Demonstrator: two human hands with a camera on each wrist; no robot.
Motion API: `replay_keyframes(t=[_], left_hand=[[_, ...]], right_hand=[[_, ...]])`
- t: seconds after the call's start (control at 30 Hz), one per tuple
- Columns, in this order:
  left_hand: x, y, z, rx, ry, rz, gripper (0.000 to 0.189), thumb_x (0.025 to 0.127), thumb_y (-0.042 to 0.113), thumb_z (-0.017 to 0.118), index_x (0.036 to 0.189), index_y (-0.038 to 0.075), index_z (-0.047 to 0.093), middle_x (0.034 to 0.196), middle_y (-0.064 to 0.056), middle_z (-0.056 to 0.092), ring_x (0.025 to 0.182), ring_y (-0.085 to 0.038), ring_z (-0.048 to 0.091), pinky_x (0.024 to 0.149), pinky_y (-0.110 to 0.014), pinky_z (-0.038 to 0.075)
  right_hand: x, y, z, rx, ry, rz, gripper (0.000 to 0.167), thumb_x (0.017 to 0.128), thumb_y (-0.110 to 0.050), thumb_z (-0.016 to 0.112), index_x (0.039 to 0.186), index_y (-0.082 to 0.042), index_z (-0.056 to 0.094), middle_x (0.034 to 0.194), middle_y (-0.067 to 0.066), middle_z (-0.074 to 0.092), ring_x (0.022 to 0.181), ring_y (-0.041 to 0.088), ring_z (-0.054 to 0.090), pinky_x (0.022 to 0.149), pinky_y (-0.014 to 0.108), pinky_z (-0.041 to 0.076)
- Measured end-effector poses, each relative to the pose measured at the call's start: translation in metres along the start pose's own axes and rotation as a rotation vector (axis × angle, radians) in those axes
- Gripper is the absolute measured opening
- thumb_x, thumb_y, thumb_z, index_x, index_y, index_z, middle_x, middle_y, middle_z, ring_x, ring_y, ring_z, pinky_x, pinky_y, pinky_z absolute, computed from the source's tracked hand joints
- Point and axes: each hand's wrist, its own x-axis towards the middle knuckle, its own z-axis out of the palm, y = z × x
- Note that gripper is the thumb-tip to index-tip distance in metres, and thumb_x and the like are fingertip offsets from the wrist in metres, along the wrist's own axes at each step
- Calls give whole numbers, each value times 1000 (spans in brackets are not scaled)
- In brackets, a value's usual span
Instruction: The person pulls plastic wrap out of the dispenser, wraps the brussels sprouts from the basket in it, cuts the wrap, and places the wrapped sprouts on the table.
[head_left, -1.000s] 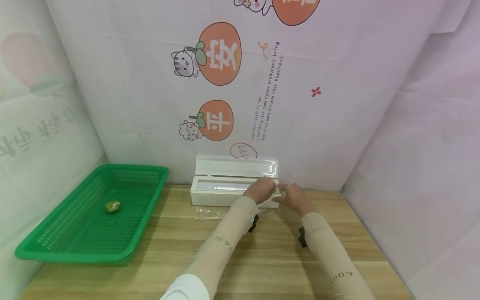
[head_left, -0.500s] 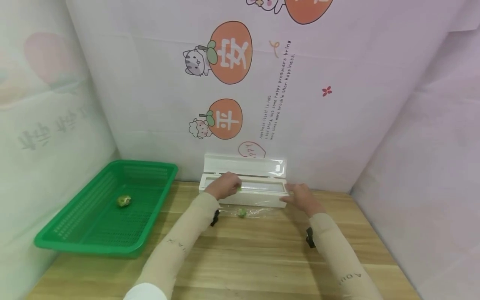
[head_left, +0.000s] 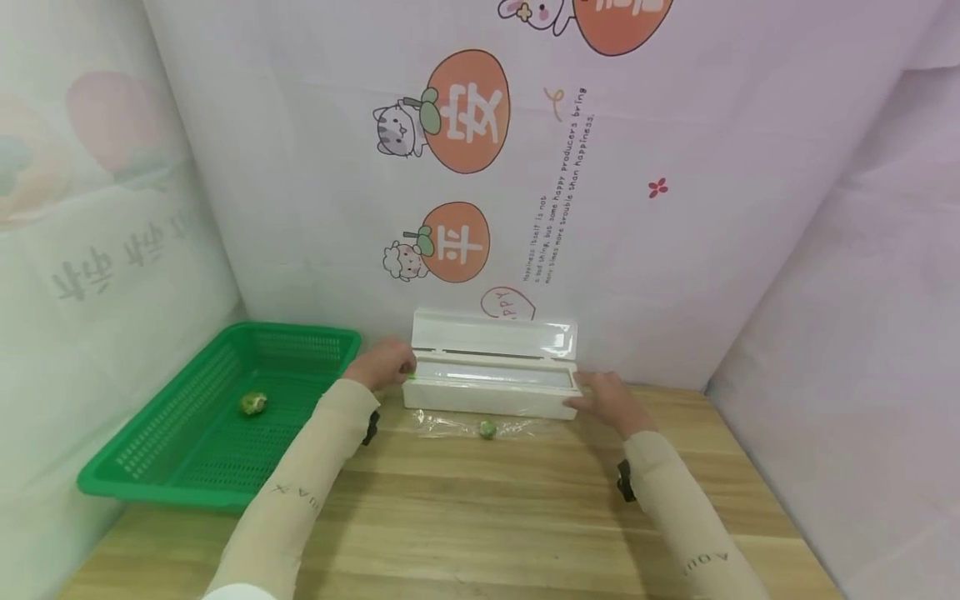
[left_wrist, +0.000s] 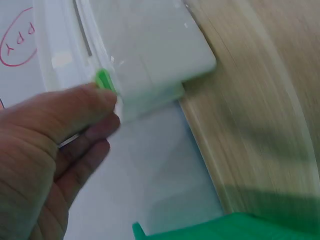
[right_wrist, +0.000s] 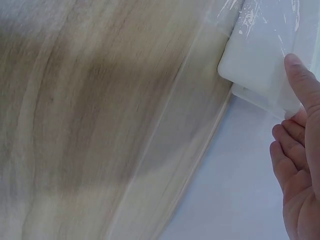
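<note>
A long white cling film dispenser (head_left: 487, 396) stands against the back wall, its lid (head_left: 495, 333) raised. At its left end my left hand (head_left: 384, 363) pinches a small green slide cutter (left_wrist: 104, 80) between thumb and fingers. My right hand (head_left: 609, 402) grips the dispenser's right end, thumb on the front; in the right wrist view the thumb (right_wrist: 301, 80) lies on the film-covered corner. Clear film (head_left: 435, 425) hangs out of the front onto the table. A small round green vegetable (head_left: 487, 429), like a Brussels sprout, sits at this film.
To the left, a green plastic basket (head_left: 97, 483) holds another small yellow-green vegetable (head_left: 253, 403). Printed white cloth (head_left: 315, 183) covers the walls at the back and both sides. The wooden table (head_left: 480, 525) stretches in front of the dispenser.
My left hand has slid from the dispenser's right end to its left end with the green slide cutter. The vegetable at the film has come into sight. My right hand stays at the right end.
</note>
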Motion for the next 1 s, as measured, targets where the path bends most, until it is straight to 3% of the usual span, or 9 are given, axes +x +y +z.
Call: replay_keyframes(t=[0.13, 0.27, 0.4, 0.57, 0.8, 1.0], left_hand=[[0, 10, -1, 56, 14, -4, 14, 86, -7, 75, 80, 5, 74, 77, -4, 69, 68, -14, 52, 64, -26, 49], [-2, 24, -3, 139, 44, -5, 13, 85, -4, 80, 94, 4, 77, 96, -9, 77, 85, -22, 69, 78, -34, 61], [-2, 39, -4, 200, 77, 30, 23, 86, 0, 81, 108, 4, 78, 109, -12, 78, 101, -29, 74, 91, -39, 63], [-1, 59, -2, 204, 89, 56, 25, 89, 7, 83, 113, 4, 76, 109, -11, 76, 100, -28, 73, 90, -39, 63], [-2, 80, 16, 129, 67, 87, 32, 90, 10, 83, 120, 3, 74, 116, -13, 75, 107, -29, 71, 95, -41, 62], [-1, 95, 43, 86, 70, 98, 36, 91, 14, 84, 124, 5, 74, 119, -9, 75, 108, -24, 72, 97, -37, 61]], right_hand=[[1, 2, 0, -14, 15, -69, 45, 90, -23, 84, 123, 6, 71, 121, 28, 74, 109, 45, 73, 103, 59, 57], [1, 7, -2, -43, 8, -115, 38, 89, -23, 85, 112, 4, 71, 101, 20, 76, 92, 36, 73, 94, 57, 61], [0, 8, -8, -83, 29, -142, 53, 86, -24, 87, 120, 12, 67, 113, 30, 74, 103, 47, 71, 99, 61, 58], [-3, -9, -23, -81, 80, -202, 60, 86, -19, 87, 129, 15, 63, 127, 34, 69, 117, 51, 68, 106, 61, 55], [-7, -54, -30, -103, -14, -246, 56, 91, -24, 83, 134, 7, 64, 135, 27, 68, 125, 46, 66, 111, 58, 53], [-11, -76, -6, -129, -89, -314, 55, 92, -27, 82, 136, 1, 66, 137, 20, 69, 127, 37, 67, 110, 51, 55]])
